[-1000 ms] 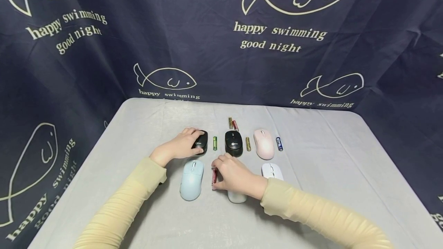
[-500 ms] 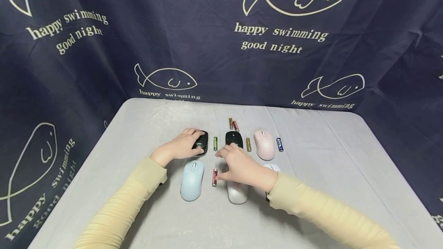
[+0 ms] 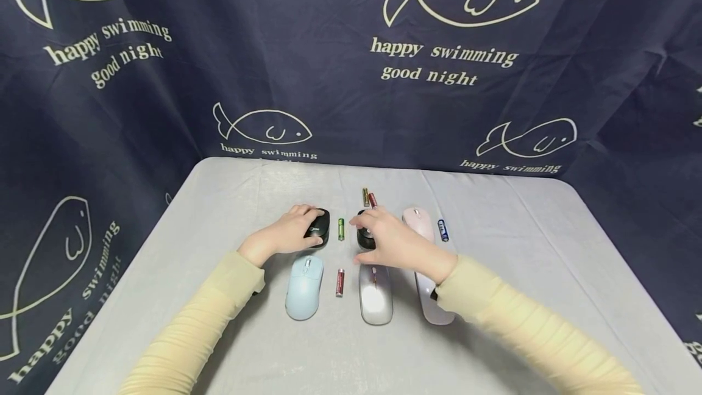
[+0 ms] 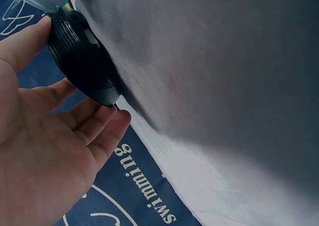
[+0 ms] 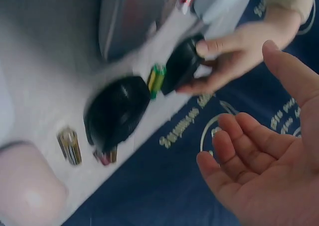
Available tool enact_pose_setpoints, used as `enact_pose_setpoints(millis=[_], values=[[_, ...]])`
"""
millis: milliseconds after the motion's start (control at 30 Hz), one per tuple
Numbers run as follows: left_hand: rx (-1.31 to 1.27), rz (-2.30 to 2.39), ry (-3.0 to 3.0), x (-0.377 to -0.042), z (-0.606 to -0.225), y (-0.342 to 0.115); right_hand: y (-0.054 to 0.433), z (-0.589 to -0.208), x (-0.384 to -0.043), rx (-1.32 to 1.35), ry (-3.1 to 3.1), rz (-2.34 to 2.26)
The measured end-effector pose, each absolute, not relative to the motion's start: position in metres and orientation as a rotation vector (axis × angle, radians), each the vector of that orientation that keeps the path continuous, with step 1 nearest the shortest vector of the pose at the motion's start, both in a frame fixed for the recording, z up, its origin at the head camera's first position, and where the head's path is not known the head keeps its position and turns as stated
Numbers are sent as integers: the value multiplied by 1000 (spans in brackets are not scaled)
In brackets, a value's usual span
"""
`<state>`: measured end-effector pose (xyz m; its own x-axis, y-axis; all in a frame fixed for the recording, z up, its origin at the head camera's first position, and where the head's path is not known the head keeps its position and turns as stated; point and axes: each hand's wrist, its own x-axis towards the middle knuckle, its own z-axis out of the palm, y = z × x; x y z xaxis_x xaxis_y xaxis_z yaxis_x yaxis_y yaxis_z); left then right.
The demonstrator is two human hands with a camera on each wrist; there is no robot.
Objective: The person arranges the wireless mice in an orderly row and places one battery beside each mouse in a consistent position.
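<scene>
At the back left of the group, my left hand grips a black computer mouse, thumb at its near end and fingers at its far end. In the left wrist view the same black mouse shows its ribbed side. My right hand hovers above a second black mouse, fingers spread and loosely bent, holding nothing. The right wrist view shows that second mouse apart from the fingers. A green battery lies between the two black mice, and a red battery lies nearer me.
In front are a light blue mouse, a grey mouse and a white mouse. A pink mouse and a blue battery lie right. Behind are gold and red batteries; another gold battery shows beside the right hand.
My right hand has let go of the red battery, left it on the table, and moved back and right over the second black mouse. My left hand keeps its grip.
</scene>
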<state>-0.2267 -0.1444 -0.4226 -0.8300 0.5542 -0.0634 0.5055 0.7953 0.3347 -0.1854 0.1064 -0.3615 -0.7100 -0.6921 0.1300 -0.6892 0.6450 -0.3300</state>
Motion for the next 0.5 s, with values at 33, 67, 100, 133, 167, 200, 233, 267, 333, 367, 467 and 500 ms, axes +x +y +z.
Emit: enact_pose_setpoints(millis=[33, 67, 100, 133, 167, 200, 233, 267, 333, 367, 467, 500], values=[[837, 460, 2825, -226, -423, -144, 108, -359, -188, -1171, 2844, -578], [837, 461, 2824, -226, -423, -144, 110, -357, -190, -1162, 2848, -590], [836, 462, 2824, -226, -423, -144, 111, -354, -192, -1150, 2849, -607], [837, 463, 2824, -226, -423, -144, 112, -352, -194, -1139, 2852, -618], [839, 463, 2826, -226, -423, -144, 114, -350, -197, -1128, 2858, -626], [840, 465, 2827, -226, -423, -144, 115, -348, -198, -1116, 2859, -636], [841, 467, 2828, -225, -423, -144, 116, -346, -200, -1110, 2861, -646], [841, 471, 2827, -225, -423, -144, 117, -344, -202, -1111, 2861, -657], [840, 476, 2827, -225, -423, -144, 119, -342, -205, -1117, 2864, -673], [839, 477, 2827, -225, -423, -144, 120, -341, -207, -1124, 2866, -680], [840, 480, 2829, -225, -424, -144, 123, -340, -211, -1168, 2880, -687], [841, 480, 2831, -225, -424, -144, 123, -340, -213, -1183, 2885, -687]])
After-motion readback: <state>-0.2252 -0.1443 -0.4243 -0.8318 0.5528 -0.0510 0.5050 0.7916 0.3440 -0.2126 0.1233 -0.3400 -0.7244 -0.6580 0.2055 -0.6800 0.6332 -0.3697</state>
